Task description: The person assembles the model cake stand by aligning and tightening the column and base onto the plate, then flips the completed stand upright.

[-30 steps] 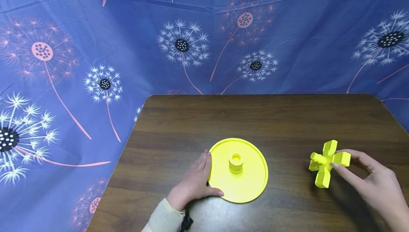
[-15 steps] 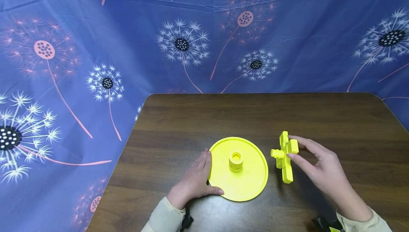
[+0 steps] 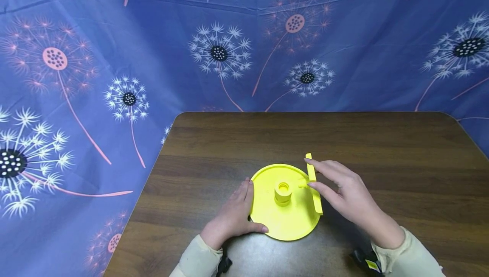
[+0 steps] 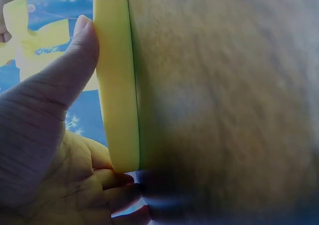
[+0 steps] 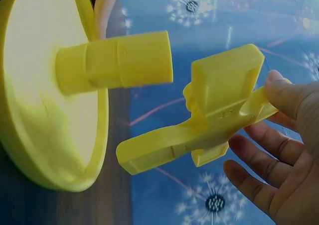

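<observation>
A round yellow plastic base (image 3: 263,217) lies flat on the table, its raised rim also plain in the left wrist view (image 4: 117,85). From its centre rises a short hollow post (image 3: 283,194). My left hand (image 3: 231,215) holds the base at its left edge, thumb and fingers against the rim. Above the right part of the base, my right hand (image 3: 349,194) pinches a yellow four-armed cross piece (image 3: 318,202) by one arm. That cross piece (image 5: 214,120) is tilted on edge, its peg pointing left toward the post, and it stays apart from the post (image 5: 119,60).
The brown wood-grain table (image 3: 214,141) has rounded far corners. Behind and to the left of it hangs a blue cloth (image 3: 160,56) printed with dandelions. Black wrist gear (image 3: 364,262) shows below the right wrist.
My right hand has carried the cross piece leftward from the right side of the table to over the base, turning it more edge-on. The left hand and base have stayed in place.
</observation>
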The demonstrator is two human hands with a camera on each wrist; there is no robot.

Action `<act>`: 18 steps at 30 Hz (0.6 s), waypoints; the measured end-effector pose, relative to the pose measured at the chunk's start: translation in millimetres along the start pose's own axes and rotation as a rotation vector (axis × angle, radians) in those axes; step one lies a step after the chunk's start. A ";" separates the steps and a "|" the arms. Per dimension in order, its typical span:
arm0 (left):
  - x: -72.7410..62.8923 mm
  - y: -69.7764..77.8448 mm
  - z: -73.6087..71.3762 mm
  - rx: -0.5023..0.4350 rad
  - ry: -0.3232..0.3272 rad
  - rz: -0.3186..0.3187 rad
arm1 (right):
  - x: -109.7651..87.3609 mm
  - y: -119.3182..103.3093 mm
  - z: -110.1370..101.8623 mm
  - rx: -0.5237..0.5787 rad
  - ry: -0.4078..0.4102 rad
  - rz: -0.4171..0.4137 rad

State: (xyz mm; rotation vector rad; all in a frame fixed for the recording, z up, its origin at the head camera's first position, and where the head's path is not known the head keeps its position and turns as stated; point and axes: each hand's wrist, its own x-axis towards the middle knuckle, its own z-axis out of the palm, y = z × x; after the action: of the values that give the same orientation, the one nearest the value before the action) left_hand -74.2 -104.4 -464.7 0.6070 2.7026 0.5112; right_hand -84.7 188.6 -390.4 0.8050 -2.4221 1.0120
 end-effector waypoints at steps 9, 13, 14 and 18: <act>0.1 -1.1 0.3 0.004 0.009 0.002 | 15.9 -10.3 16.0 -0.036 -0.094 -0.088; 0.3 -1.5 -0.2 0.006 0.011 0.005 | 20.6 -12.0 23.5 -0.081 -0.126 -0.147; 0.2 -1.6 -0.2 0.011 0.012 0.006 | 21.5 -12.6 25.1 -0.091 -0.131 -0.164; 0.8 -3.4 0.4 0.027 0.024 0.014 | 25.3 -16.1 30.0 -0.140 -0.137 -0.228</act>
State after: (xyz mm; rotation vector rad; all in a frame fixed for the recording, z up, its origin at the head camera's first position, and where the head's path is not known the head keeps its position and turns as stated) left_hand -75.8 -106.8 -466.6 0.6313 2.7333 0.4897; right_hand -97.5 148.2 -388.1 1.1020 -2.4116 0.7147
